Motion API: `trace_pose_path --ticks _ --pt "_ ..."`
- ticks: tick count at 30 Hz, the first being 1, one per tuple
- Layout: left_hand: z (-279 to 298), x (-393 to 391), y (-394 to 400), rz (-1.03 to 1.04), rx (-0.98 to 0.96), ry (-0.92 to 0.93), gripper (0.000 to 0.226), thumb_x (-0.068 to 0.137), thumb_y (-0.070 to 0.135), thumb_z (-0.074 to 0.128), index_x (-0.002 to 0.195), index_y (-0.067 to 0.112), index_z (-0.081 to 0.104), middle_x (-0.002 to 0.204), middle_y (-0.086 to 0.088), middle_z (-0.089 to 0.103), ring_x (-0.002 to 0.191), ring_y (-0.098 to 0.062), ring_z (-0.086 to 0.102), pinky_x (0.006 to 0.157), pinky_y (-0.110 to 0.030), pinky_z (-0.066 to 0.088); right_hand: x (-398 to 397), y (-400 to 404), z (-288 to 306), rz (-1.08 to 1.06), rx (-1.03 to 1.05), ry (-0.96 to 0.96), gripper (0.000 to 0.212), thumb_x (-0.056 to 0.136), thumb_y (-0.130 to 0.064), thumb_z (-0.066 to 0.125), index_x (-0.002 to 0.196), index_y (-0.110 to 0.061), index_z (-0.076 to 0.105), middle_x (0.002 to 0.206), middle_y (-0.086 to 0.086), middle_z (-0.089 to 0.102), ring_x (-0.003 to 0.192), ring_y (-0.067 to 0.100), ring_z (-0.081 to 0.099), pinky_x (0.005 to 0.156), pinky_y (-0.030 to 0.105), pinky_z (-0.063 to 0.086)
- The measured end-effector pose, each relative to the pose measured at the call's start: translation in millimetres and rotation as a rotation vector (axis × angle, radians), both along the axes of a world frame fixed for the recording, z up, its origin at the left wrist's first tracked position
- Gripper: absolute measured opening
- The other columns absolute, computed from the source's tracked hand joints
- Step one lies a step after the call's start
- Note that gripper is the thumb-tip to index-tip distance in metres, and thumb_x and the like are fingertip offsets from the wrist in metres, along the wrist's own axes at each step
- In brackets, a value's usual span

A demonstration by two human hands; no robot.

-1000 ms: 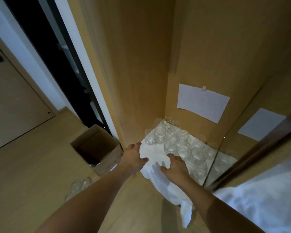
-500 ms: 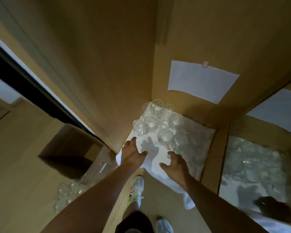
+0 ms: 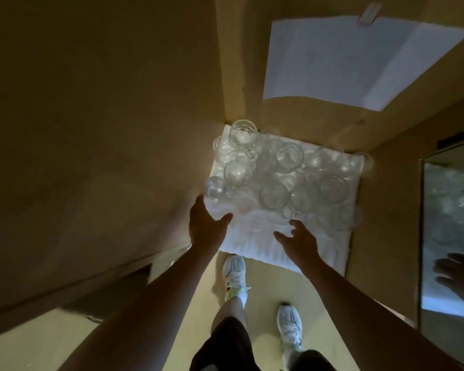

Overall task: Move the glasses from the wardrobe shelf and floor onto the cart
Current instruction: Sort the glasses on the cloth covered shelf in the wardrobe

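Glasses (image 3: 275,178) stand close together on a white cloth (image 3: 265,245) on the wardrobe shelf (image 3: 364,210). Nearest, the left hand (image 3: 206,228) and the right hand (image 3: 299,241) reach over the front part of the cloth, fingers spread and relaxed, grasping nothing. Behind the glasses, a white paper (image 3: 354,60) hangs on the back wall.

A: Any writing to read on that white sheet (image 3: 354,62) taped to the wardrobe's back panel above the glasses (image 3: 276,178)?

B: Nothing, it looks blank from here.

A: And the tape strip (image 3: 369,13) at the sheet's top edge?

B: Blank too. The shoes (image 3: 235,274) below the glasses show dark stripes, no legible brand.
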State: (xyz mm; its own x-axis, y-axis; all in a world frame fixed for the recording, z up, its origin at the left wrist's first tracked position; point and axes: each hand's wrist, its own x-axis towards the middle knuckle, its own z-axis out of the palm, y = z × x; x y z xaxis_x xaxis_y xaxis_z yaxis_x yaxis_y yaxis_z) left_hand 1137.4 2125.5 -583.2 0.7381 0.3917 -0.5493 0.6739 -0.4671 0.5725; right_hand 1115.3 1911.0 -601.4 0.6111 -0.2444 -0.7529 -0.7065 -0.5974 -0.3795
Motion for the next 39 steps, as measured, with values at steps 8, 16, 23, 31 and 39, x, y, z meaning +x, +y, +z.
trace_pose_path --ticks 8,16,23,31,39 --pt "-57 35 5 0.012 0.073 -0.021 0.113 0.076 0.035 0.087 0.162 0.017 0.015 0.165 -0.007 0.025 0.151 -0.021 0.025 0.116 -0.029 0.024 23 5 -59 -0.228 0.084 0.007 0.069 0.090 -0.037 0.073 0.151 -0.022 0.042 0.137 0.015 0.059 0.128 0.027 0.054 0.108 0.039 0.042" --pt "-96 64 -9 0.093 0.122 -0.076 0.109 0.065 0.027 0.095 0.155 0.015 0.035 0.154 -0.007 0.043 0.141 -0.022 0.040 0.105 -0.020 0.029 33 9 -103 -0.346 -0.009 -0.082 0.060 0.092 -0.029 0.071 0.145 -0.019 0.044 0.118 0.010 0.069 0.115 0.027 0.061 0.088 0.028 0.039" --pt "-109 60 -13 0.069 0.189 -0.110 0.080 0.061 0.017 0.095 0.128 0.016 0.050 0.128 -0.004 0.057 0.112 -0.023 0.057 0.080 -0.023 0.037 27 12 -120 -0.471 0.105 0.008 0.027 0.088 -0.025 0.073 0.108 -0.019 0.058 0.098 0.006 0.069 0.090 0.031 0.068 0.088 0.047 0.057" --pt "-102 41 -6 0.078 0.163 -0.127 0.074 0.066 0.019 0.090 0.127 0.017 0.048 0.105 0.010 0.052 0.091 -0.012 0.052 0.078 -0.025 0.043 29 20 -111 -0.689 0.371 0.066 0.016 0.095 -0.026 0.069 0.101 -0.013 0.062 0.093 0.009 0.062 0.072 0.022 0.066 0.082 0.042 0.062" --pt "-44 4 -19 0.058 0.128 -0.186 0.072 0.062 0.027 0.091 0.119 0.023 0.046 0.092 0.014 0.055 0.081 -0.014 0.054 0.074 -0.027 0.044 -13 23 -57 -0.683 0.381 0.113 0.015 0.093 -0.026 0.070 0.086 -0.017 0.061 0.079 0.013 0.060 0.069 0.025 0.066 0.079 0.045 0.063"
